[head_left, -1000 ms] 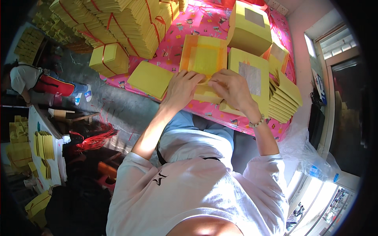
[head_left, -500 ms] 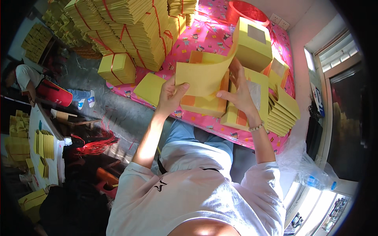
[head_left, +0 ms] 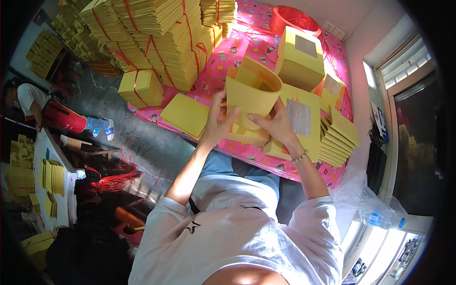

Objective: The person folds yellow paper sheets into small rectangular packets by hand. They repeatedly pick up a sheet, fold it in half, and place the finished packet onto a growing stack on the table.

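Two hands hold one yellow paper sheet (head_left: 251, 97) raised above the near edge of the desk (head_left: 266, 45), which has a pink patterned cover. Left hand (head_left: 219, 121): fingers pressed onto the sheet's left edge, thumb behind. Right hand (head_left: 275, 124): fingers pinching the lower right edge. The sheet is bowed into an open curve at its top; nothing visible inside the curve.

Containers:
- Yellow box (head_left: 300, 58), far right of the sheet, closed, with a grey square panel on its top face. Contents not visible.
- Red basin (head_left: 294, 20) at the far edge; inside cannot be made out.

Loose stock: a flat yellow stack (head_left: 186, 114) just left of the left hand; a fanned pile of yellow sheets (head_left: 338, 137) to the right; tall bundles tied with red string (head_left: 161, 42) far left. A clear plastic bag (head_left: 365, 199) lies near right, off the desk.
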### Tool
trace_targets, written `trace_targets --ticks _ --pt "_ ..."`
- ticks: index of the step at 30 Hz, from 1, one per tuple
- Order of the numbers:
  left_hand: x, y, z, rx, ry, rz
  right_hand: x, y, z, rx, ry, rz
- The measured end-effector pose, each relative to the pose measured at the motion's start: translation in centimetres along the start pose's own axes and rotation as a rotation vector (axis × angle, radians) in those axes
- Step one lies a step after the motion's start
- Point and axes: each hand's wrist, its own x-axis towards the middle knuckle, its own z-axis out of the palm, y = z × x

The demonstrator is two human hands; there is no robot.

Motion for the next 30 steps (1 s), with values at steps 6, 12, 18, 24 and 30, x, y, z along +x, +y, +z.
trace_targets --ticks 6,12,18,24,30 --pt "1.2 2.3 0.5 0.176 0.025 0.204 -0.6 -0.9 0.0 -0.050 -0.010 -0.002" --pt "1.2 4.1 1.4 -0.044 -0.082 -0.060 -0.6 -1.0 -0.3 -0.038 0.063 -0.011" --pt "2.1 6.0 1.1 -0.237 -0.093 -0.447 -0.3 -1.8 -0.5 0.007 0.108 0.173" --pt "3.1 6.6 1.4 -0.341 -0.062 -0.586 0.1 -2.3 -0.8 0.275 0.079 0.305" --pt "3.4 5.2 1.0 -0.375 -0.122 -0.576 0.0 -2.4 -1.0 0.323 0.080 0.323"
